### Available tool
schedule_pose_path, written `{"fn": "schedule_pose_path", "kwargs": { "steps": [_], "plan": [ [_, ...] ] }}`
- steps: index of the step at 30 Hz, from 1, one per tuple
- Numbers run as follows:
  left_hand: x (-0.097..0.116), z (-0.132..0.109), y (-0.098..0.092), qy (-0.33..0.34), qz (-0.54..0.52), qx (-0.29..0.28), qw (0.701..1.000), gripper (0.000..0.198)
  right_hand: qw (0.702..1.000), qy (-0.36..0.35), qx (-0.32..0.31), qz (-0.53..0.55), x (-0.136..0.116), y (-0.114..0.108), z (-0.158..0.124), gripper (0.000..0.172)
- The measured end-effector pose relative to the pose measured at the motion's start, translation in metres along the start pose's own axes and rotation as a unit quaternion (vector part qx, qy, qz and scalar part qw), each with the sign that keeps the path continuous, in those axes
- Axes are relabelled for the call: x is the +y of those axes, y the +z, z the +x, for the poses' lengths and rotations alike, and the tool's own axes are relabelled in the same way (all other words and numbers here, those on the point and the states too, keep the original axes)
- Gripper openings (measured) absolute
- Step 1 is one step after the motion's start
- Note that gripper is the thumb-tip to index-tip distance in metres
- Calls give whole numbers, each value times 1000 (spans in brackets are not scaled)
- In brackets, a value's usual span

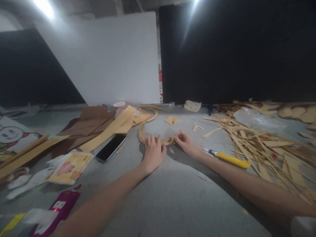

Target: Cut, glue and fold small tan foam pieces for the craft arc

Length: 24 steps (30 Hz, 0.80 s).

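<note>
A curved tan strip with a rough, lumpy surface lies on the grey table in front of me; I cannot tell its material. Across its near bend rests my left hand, with the fingers curled over the strip and the thumb against it. Thumb and forefinger of my right hand pinch the strip's right end, where a small tan piece sticks up. The fingers hide part of the bend. To the right of my right hand lies a yellow utility knife, its blade pointing toward the hand.
A black phone, tan sheets and brown sheets lie left. Nearer are a tissue pack and a purple device. Cut strips pile up right, beside clear plastic. White and black panels stand behind.
</note>
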<state>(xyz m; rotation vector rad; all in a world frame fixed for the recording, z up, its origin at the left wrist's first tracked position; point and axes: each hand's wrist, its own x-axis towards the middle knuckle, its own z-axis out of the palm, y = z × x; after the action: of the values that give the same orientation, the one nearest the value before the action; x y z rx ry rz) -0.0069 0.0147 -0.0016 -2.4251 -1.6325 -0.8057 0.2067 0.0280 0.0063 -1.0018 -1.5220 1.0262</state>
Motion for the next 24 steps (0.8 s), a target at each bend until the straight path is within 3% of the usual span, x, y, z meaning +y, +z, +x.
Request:
{"fn": "schedule_pose_path", "kwargs": {
  "steps": [6, 10, 13, 18, 21, 24],
  "plan": [
    [5, 2, -7, 113, -69, -64, 989, 34, 1000, 21, 17, 15, -1, -2, 0, 49],
    [7, 1, -9, 57, -61, -37, 996, 22, 999, 1, 48, -18, -3, -4, 2, 48],
    [8, -2, -10, 5, -34, -9, 999, 31, 998, 2, 57, -38, -2, -5, 3, 49],
    [4, 0, -8, 48, -93, -58, 993, 50, 999, 28, 42, -18, 1, -3, 3, 52],
    [1, 2, -6, 47, -116, -76, 989, 48, 998, 50, 34, 8, 1, -2, 3, 53],
    [0, 3, -7, 34, -133, -71, 988, 33, 996, 74, 25, 36, 1, -1, 3, 55]
  ]
}}
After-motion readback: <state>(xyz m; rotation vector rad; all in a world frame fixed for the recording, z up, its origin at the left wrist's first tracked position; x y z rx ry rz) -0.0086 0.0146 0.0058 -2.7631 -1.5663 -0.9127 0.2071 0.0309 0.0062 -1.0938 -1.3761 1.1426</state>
